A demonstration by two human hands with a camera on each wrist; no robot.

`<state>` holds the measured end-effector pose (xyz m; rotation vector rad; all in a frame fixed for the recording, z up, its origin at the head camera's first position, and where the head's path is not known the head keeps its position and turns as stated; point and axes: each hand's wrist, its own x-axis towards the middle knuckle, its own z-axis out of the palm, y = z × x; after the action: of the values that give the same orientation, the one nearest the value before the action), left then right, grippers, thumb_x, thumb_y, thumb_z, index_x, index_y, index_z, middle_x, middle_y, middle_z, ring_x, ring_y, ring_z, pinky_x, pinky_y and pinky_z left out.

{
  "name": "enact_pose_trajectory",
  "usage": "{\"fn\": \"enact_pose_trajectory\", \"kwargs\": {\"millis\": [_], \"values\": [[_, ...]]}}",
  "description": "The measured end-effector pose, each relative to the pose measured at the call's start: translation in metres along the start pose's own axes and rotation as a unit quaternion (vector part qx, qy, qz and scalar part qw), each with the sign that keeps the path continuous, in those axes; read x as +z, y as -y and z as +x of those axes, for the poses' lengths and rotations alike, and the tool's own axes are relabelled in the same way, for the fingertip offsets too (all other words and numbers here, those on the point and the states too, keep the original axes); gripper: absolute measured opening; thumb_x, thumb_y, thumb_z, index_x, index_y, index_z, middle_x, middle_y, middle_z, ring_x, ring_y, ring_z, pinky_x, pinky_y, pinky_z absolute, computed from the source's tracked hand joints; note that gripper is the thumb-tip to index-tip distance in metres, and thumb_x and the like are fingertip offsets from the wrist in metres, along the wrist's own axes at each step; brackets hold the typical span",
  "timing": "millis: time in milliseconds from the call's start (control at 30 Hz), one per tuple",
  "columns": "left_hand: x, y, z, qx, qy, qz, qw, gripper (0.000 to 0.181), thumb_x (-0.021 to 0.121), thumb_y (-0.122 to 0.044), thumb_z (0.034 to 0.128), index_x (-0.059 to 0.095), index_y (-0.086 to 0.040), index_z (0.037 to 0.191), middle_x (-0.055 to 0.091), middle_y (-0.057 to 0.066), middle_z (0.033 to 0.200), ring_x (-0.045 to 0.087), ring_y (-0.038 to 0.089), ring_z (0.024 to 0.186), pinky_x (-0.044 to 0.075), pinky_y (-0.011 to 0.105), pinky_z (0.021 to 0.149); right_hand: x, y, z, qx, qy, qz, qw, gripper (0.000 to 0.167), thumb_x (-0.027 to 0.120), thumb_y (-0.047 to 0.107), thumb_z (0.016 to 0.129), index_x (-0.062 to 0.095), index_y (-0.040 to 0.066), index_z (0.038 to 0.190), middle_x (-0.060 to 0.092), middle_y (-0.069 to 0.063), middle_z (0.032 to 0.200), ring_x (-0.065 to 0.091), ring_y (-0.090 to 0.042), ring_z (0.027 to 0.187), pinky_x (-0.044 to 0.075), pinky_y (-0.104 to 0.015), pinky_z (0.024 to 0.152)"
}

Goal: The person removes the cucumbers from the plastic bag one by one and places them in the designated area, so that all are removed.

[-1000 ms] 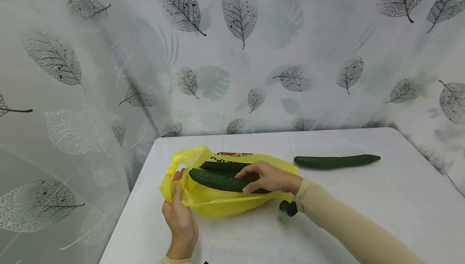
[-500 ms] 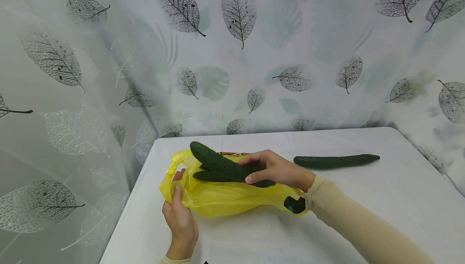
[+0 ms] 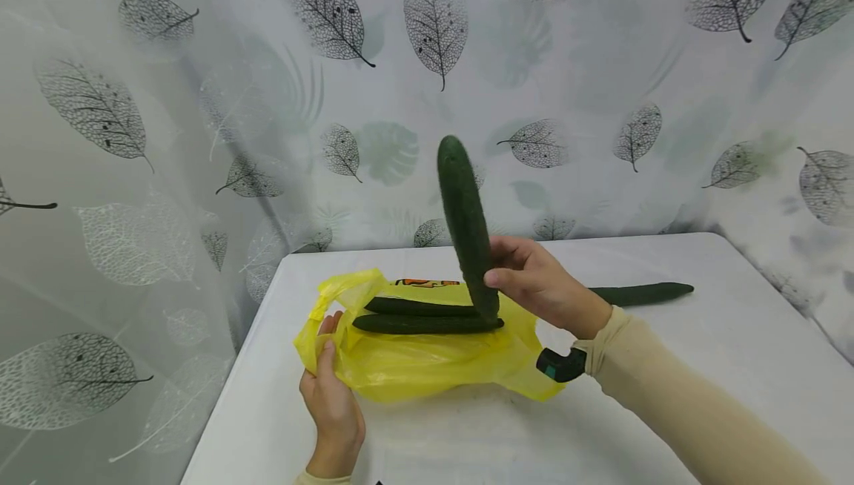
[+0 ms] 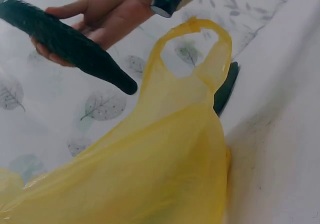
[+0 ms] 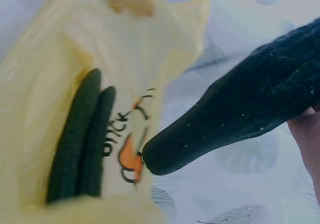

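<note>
My right hand (image 3: pixel 550 292) grips a dark green cucumber (image 3: pixel 462 210), tilted nearly upright above the yellow plastic bag (image 3: pixel 420 370). In the right wrist view, the held cucumber (image 5: pixel 230 104) reaches in from the right, beside the bag's printed side. Two more cucumbers (image 3: pixel 427 325) lie side by side in the bag's opening. At the bag's left end, my left hand (image 3: pixel 333 407) holds the edge near the handle, thumb in front and other fingers partly hidden behind the plastic. One bag handle (image 4: pixel 227 59) stands up in the left wrist view.
Another cucumber (image 3: pixel 643 294) lies on the white table (image 3: pixel 667 374) at the right, partly behind my right hand. A leaf-patterned curtain (image 3: pixel 587 84) hangs behind the table and down its left side. A dark wrist camera (image 3: pixel 562 365) sits at my right wrist.
My right hand has lifted one cucumber up out of the bag and turned it from lying flat to nearly upright. My left hand stays at the bag's left end.
</note>
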<state>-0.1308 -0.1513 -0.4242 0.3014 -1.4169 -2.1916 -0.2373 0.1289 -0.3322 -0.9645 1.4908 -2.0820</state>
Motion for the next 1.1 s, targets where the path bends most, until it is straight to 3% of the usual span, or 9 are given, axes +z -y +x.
{"fn": "enact_pose_trajectory", "kwargs": {"millis": [167, 300, 467, 667, 767, 967, 1100], "values": [[0.000, 0.001, -0.001, 0.001, 0.004, 0.000, 1.0000, 0.047, 0.034, -0.021, 0.1114, 0.035, 0.004, 0.151, 0.043, 0.014, 0.152, 0.037, 0.023, 0.143, 0.030, 0.038, 0.119, -0.012, 0.021, -0.007, -0.037, -0.037, 0.043, 0.9977, 0.033, 0.057, 0.001, 0.102, 0.061, 0.009, 0.134, 0.063, -0.005, 0.118, 0.059, -0.024, 0.112, 0.048, -0.036, 0.104], [0.001, 0.001, -0.001, 0.000, 0.004, -0.005, 1.0000, 0.047, 0.035, -0.022, 0.1114, 0.037, 0.003, 0.151, 0.042, 0.015, 0.153, 0.038, 0.023, 0.142, 0.031, 0.039, 0.118, -0.026, 0.034, -0.016, -0.062, -0.067, 0.042, 0.9950, 0.030, 0.052, -0.004, 0.102, 0.063, 0.007, 0.128, 0.065, -0.007, 0.117, 0.060, -0.023, 0.108, 0.049, -0.033, 0.102], [0.001, 0.002, -0.002, -0.004, 0.002, -0.006, 1.0000, 0.046, 0.036, -0.022, 0.1112, 0.039, 0.003, 0.150, 0.042, 0.017, 0.153, 0.038, 0.022, 0.142, 0.030, 0.037, 0.119, -0.043, 0.039, -0.027, -0.081, -0.099, -0.024, 0.9915, 0.034, 0.052, -0.011, 0.100, 0.063, 0.003, 0.128, 0.065, -0.007, 0.113, 0.058, -0.022, 0.098, 0.052, -0.031, 0.093], [0.002, 0.003, -0.003, -0.007, 0.002, -0.007, 0.9999, 0.045, 0.036, -0.022, 0.1112, 0.040, 0.002, 0.149, 0.044, 0.015, 0.153, 0.038, 0.022, 0.142, 0.032, 0.034, 0.118, -0.068, 0.034, -0.044, -0.045, -0.125, -0.131, 0.9824, 0.041, 0.056, -0.012, 0.097, 0.060, 0.000, 0.136, 0.066, -0.009, 0.120, 0.060, -0.023, 0.100, 0.054, -0.027, 0.088], [0.001, 0.004, -0.003, -0.005, 0.001, -0.005, 1.0000, 0.045, 0.036, -0.022, 0.1113, 0.041, 0.002, 0.149, 0.045, 0.013, 0.152, 0.039, 0.022, 0.142, 0.032, 0.035, 0.118, -0.081, 0.028, -0.056, -0.011, -0.155, -0.192, 0.9690, 0.043, 0.062, -0.008, 0.096, 0.060, 0.003, 0.138, 0.066, -0.004, 0.125, 0.064, -0.017, 0.106, 0.055, -0.025, 0.089], [0.002, 0.003, -0.003, -0.005, -0.001, -0.002, 1.0000, 0.045, 0.035, -0.022, 0.1114, 0.041, 0.002, 0.149, 0.045, 0.014, 0.152, 0.040, 0.022, 0.141, 0.031, 0.038, 0.118, -0.101, 0.015, -0.085, 0.044, -0.196, -0.336, 0.9204, 0.048, 0.073, 0.006, 0.093, 0.060, 0.006, 0.139, 0.062, 0.005, 0.131, 0.066, -0.009, 0.107, 0.056, -0.022, 0.086], [0.002, 0.003, -0.003, -0.009, -0.002, 0.003, 0.9999, 0.046, 0.035, -0.022, 0.1113, 0.040, 0.003, 0.149, 0.045, 0.014, 0.152, 0.040, 0.021, 0.141, 0.032, 0.035, 0.118, -0.111, 0.007, -0.099, 0.067, -0.202, -0.384, 0.8987, 0.048, 0.077, 0.013, 0.091, 0.063, 0.007, 0.136, 0.062, 0.003, 0.132, 0.066, -0.010, 0.106, 0.056, -0.022, 0.084]]}}
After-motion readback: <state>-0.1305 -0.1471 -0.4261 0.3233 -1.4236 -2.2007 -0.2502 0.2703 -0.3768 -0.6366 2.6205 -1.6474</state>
